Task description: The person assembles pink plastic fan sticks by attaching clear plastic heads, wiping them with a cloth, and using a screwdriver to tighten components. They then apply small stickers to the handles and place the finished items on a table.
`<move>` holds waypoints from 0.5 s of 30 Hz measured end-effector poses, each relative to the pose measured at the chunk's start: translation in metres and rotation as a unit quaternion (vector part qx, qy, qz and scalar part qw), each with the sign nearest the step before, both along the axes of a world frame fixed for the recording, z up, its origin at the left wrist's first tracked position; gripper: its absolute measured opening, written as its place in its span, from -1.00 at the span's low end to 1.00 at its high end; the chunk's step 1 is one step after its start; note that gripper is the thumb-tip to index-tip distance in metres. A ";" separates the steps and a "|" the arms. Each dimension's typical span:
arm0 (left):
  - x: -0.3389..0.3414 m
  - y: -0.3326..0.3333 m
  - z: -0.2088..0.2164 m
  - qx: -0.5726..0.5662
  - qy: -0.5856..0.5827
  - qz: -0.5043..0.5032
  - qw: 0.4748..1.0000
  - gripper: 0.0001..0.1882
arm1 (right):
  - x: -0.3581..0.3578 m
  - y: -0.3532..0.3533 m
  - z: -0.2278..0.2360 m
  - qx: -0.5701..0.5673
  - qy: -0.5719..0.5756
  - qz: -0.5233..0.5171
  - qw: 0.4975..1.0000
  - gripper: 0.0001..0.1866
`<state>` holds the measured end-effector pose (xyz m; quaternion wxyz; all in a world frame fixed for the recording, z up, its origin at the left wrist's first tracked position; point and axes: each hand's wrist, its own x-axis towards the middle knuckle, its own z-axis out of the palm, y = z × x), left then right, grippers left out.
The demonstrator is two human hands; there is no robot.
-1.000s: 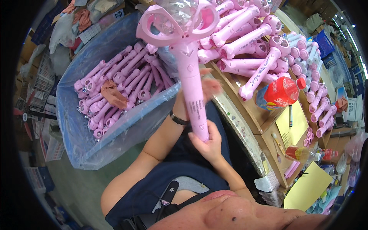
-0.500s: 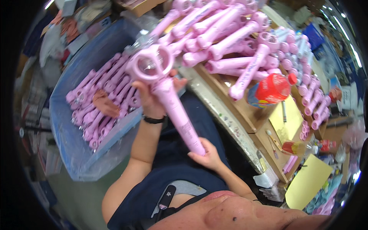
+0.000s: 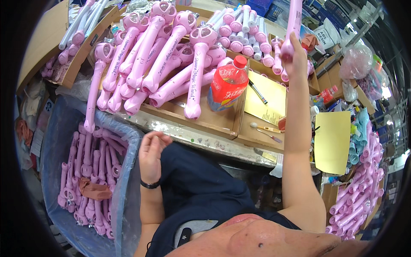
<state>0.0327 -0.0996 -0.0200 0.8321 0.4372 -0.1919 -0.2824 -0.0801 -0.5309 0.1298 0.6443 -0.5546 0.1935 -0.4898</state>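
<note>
My right hand (image 3: pixel 294 58) is raised at the far right end of the table, wrapped round the lower end of a pink toy wand (image 3: pixel 294 23). That wand points away from me, and its far end runs out of the top of the picture. My left hand (image 3: pixel 153 155) hangs empty in front of the table edge, beside the bin, with loosely bent fingers. Ahead lies a pile of pink wands (image 3: pixel 143 55) with round, clear-windowed heads. One wand (image 3: pixel 95 88) at the pile's left end reaches out over the bin's edge.
A blue plastic-lined bin (image 3: pixel 132 180) at left holds several pink wands and a brown scrap. A red-capped bottle (image 3: pixel 229 83) stands in a cardboard tray (image 3: pixel 214 122), near yellow paper (image 3: pixel 267 96), a marker (image 3: pixel 257 88) and a brush (image 3: pixel 263 127). More pink parts (image 3: pixel 355 201) lie at right.
Earlier both hands held a pink wand before my body. Now my left hand is off it, lower and empty, while my right has reached far forward with a wand. The view has turned right.
</note>
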 end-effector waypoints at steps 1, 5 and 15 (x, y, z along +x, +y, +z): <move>-0.007 0.003 -0.006 0.034 -0.006 -0.006 0.999 -0.78 | 0.014 -0.035 -0.001 0.044 0.046 -0.109 0.992 -0.55; -0.025 0.033 -0.020 0.130 -0.023 0.025 0.991 -0.81 | 0.015 -0.147 -0.039 0.055 0.106 -0.302 0.946 -0.52; -0.042 0.093 -0.010 0.266 0.026 0.164 0.949 -0.83 | -0.014 -0.278 -0.137 0.016 0.419 -0.330 0.846 -0.57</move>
